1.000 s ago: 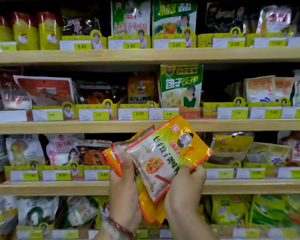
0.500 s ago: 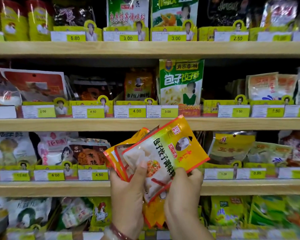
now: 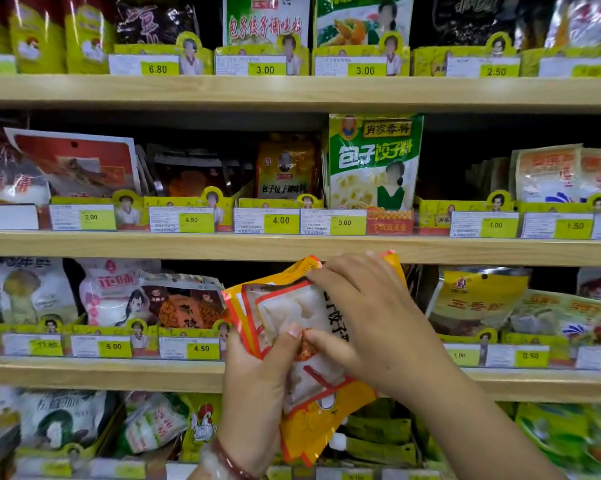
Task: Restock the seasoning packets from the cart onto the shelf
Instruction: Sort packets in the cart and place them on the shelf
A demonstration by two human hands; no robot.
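Several orange-and-yellow seasoning packets (image 3: 285, 317) with a clear window are fanned in front of the third shelf. My left hand (image 3: 257, 386) grips the stack from below, thumb pressed on the front packet. My right hand (image 3: 368, 320) lies over the front packet, fingers curled over its top edge and thumb pinching its face. A matching orange packet (image 3: 285, 168) stands in a yellow display box on the second shelf (image 3: 119, 244), behind the 4.00 price tag. The cart is out of view.
Wooden shelves hold rows of seasoning bags in yellow cardboard boxes with price tags. A tall green-and-white packet (image 3: 373, 161) stands right of the orange one. Dark gaps show behind the boxes on the second shelf, at the right.
My right hand has moved from the bottom of the front packet up over its face and top edge. The view has shifted closer to the shelves.
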